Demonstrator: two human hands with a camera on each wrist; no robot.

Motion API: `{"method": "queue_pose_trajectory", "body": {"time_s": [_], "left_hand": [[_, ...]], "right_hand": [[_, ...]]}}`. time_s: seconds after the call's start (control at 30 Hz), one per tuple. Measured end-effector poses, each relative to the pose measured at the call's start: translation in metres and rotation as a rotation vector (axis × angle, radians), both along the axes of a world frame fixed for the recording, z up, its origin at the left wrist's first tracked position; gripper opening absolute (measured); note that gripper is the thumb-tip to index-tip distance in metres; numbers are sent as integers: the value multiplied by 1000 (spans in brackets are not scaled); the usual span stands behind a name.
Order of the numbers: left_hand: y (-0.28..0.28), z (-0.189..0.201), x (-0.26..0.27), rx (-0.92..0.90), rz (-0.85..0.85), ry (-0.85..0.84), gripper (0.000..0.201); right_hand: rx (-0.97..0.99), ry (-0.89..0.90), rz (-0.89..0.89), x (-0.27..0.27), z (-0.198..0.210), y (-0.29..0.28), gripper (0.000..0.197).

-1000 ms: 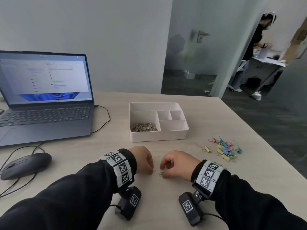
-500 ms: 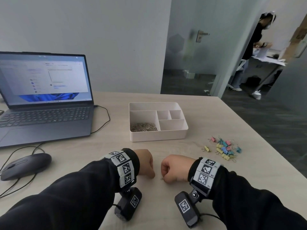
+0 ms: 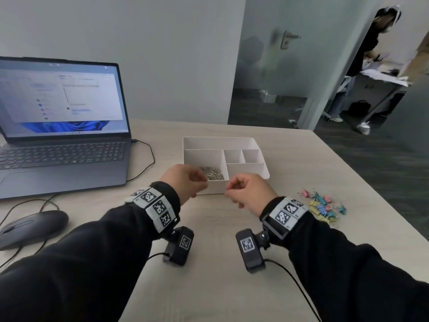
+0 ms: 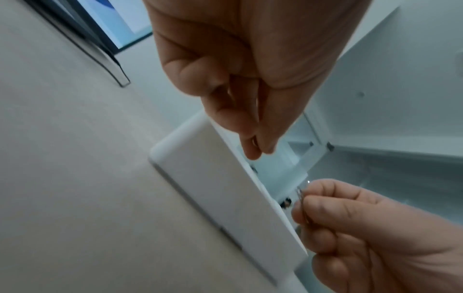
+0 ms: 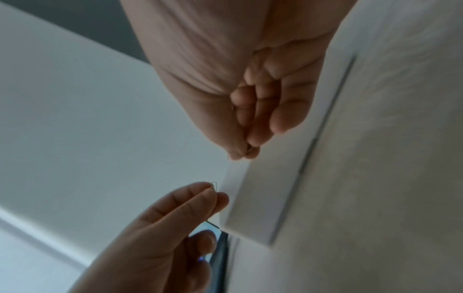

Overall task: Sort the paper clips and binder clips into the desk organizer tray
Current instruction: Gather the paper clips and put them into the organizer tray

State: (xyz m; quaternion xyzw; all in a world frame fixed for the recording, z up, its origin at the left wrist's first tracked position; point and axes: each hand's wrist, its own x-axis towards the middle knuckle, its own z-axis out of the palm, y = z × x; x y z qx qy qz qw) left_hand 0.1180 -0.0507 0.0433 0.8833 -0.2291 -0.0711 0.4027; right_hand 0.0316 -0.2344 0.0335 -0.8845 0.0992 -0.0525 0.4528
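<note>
Both hands were raised just in front of the white desk organizer tray [image 3: 234,141], near the centre of the head view. Left hand [image 3: 185,182] had its fingers curled, thumb and forefinger pinching a thin silver paper clip [image 5: 214,185] (only its rounded tip peeked out, pointing away from the palm). Right hand [image 3: 249,194] likewise pinched a second paper clip [image 4: 302,200], a slim wire loop whose long axis ran along the fingers, tip toward the tray.

The tray was a shallow rectangular box with a long rear slot, one large compartment at its left front and three smaller ones at its right. A heap of silver paper clips [image 3: 212,174] lay in the large left compartment, pointing every which way.

Pastel binder clips [image 3: 321,206] in pink, yellow, blue and teal sat in a loose pile on the tabletop [image 3: 209,263] at the right of the frame, well apart from the tray.
</note>
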Motion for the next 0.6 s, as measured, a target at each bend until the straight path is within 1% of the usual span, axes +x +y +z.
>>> {"method": "queue_pose_trajectory", "body": {"time_s": [0.1, 0.17, 0.23, 0.33, 0.47, 0.6], "left_hand": [[-5, 10, 16, -129, 111, -14, 1], [-8, 14, 22, -165, 130, -14, 8], [-10, 14, 24, -156, 131, -15, 11], [-10, 8, 22, -90, 140, -32, 9], [-8, -6, 22, 11, 108, -28, 9], [-9, -12, 19, 130, 50, -37, 15]], "right_hand": [[165, -112, -108, 25, 14, 3, 5], [199, -142, -148, 37, 21, 5, 5], [216, -156, -162, 42, 20, 5, 8], [172, -154, -181, 37, 9, 0, 8], [24, -118, -233, 19, -10, -16, 11], [-56, -70, -243, 8, -24, -31, 22]]}}
